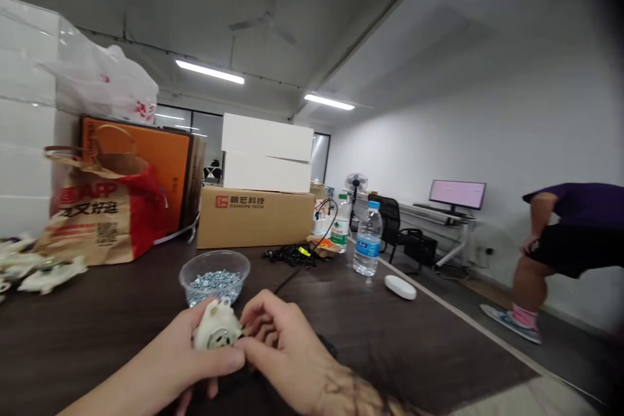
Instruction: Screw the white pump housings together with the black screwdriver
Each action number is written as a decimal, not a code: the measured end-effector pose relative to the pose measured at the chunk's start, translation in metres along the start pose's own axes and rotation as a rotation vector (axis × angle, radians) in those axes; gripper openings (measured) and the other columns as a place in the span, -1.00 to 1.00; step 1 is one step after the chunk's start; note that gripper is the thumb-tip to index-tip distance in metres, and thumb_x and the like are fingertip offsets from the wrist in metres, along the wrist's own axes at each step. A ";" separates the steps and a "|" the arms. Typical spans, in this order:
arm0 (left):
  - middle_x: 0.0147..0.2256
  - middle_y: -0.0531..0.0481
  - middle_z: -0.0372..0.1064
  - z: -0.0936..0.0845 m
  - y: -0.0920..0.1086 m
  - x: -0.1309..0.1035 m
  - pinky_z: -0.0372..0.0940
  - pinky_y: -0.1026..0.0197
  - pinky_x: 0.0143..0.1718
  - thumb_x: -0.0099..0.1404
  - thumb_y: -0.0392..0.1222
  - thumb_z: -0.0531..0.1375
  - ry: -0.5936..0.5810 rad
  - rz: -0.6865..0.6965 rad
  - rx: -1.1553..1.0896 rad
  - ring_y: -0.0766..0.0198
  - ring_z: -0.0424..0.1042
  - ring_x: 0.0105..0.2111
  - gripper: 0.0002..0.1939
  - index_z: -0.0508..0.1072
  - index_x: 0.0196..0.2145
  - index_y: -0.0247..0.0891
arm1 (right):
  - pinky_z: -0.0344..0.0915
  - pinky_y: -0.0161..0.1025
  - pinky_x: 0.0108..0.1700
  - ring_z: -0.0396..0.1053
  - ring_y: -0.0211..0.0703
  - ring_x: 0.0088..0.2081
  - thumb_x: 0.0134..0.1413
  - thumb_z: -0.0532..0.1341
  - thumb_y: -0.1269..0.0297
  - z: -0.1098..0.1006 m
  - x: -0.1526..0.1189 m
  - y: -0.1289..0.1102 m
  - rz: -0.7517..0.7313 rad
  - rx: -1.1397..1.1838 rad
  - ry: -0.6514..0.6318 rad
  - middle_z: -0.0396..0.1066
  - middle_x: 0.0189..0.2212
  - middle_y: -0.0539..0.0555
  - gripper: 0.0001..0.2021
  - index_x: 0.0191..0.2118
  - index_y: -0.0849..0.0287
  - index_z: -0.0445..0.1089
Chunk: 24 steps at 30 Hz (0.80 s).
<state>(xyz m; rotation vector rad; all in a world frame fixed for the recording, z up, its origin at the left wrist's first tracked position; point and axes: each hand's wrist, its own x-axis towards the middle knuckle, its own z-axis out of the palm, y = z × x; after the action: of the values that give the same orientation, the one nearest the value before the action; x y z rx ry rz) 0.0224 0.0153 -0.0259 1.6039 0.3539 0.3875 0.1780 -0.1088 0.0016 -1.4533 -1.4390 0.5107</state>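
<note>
My left hand (195,351) is wrapped round a cream-white plastic housing (214,328), its thumb lying along the lower edge. The housing has small lugs with holes at the top and a round metal insert with slots facing me. At its right edge, my right hand (283,344) has its fingers curled, thumb and forefinger closing in by the housing. Whatever sits between those fingertips is too small and hidden to name. Just behind the housing stands a clear plastic bowl (238,263) holding many small silvery screws (214,283).
More white plastic parts (51,275) lie at the left, by a paper bag (97,214). A cardboard box (253,218) stands behind the bowl. Black cables (292,255), a water bottle (367,244) and a white oval case (400,287) are farther right. A person (570,227) bends over beyond the table.
</note>
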 end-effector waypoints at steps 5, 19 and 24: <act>-0.48 0.13 0.35 0.007 0.014 -0.002 0.27 0.43 -0.73 -0.03 -0.14 0.48 0.101 -0.007 0.009 0.31 0.40 -0.52 -0.35 0.24 -0.06 -0.21 | 0.27 -0.38 -0.46 0.33 -0.33 -0.53 0.06 0.38 0.28 -0.009 0.001 -0.005 -0.002 0.178 -0.041 0.39 -0.53 -0.08 -0.88 -0.32 0.18 0.47; -0.45 0.16 0.38 -0.002 0.025 -0.007 0.18 0.41 -0.49 -0.07 -0.16 0.51 0.067 0.140 -0.007 0.43 0.27 -0.48 -0.46 0.34 -0.20 -0.25 | 0.27 -0.41 -0.61 0.34 -0.34 -0.67 -0.02 0.43 0.08 -0.020 0.009 -0.007 0.054 0.341 -0.001 0.45 -0.61 -0.06 -0.69 -0.31 0.22 0.45; -0.42 0.06 0.36 0.001 0.032 -0.014 0.20 0.39 -0.57 0.11 -0.05 0.41 0.028 0.152 0.001 0.37 0.26 -0.47 -0.62 0.40 -0.23 -0.29 | 0.32 -0.40 -0.58 0.37 -0.34 -0.63 -0.07 0.47 0.16 -0.020 0.006 -0.013 0.028 0.413 0.026 0.47 -0.58 -0.03 -0.74 -0.39 0.24 0.50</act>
<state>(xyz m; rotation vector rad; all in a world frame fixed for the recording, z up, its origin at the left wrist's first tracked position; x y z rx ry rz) 0.0097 0.0061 0.0058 1.6329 0.2538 0.5260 0.1899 -0.1132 0.0230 -1.1448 -1.2070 0.7544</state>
